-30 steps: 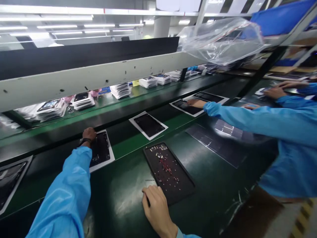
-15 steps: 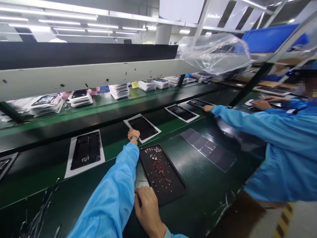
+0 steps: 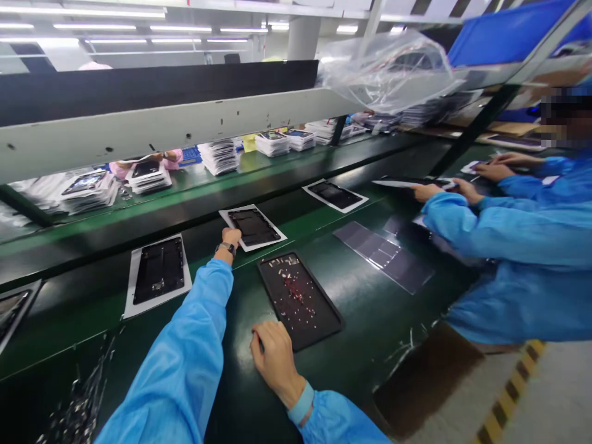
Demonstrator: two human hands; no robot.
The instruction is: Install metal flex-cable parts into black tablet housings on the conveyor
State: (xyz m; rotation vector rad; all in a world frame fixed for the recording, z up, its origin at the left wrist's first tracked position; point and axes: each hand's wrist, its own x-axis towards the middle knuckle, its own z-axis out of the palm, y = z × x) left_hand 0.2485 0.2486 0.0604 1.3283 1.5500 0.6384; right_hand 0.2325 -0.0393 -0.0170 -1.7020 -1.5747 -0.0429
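Panel (image 3: 252,226), dark and set in a white sheet, lying on the black conveyor strip (image 3: 296,185) straight ahead, now drawn a little nearer and to the left than half a second ago. Left hand (image 3: 230,238) at its near left corner, touching the white edge, fingers curled; cannot tell whether pinching or only resting. A second ago reaching instead to the similar panel farther left (image 3: 158,275), since let go, so seemingly on to the next piece in line. Right hand (image 3: 272,357) still flat and loosely curled on the green bench (image 3: 370,320), empty, beside the near corner of a black tray (image 3: 298,299) strewn with small parts. Farther right, a co-worker's blue sleeves (image 3: 509,228) and hands over another panel. Beyond the belt, stacks of panels (image 3: 222,157) under a white beam (image 3: 185,126), clear plastic bag (image 3: 388,68) above, ceiling strip lights overhead.
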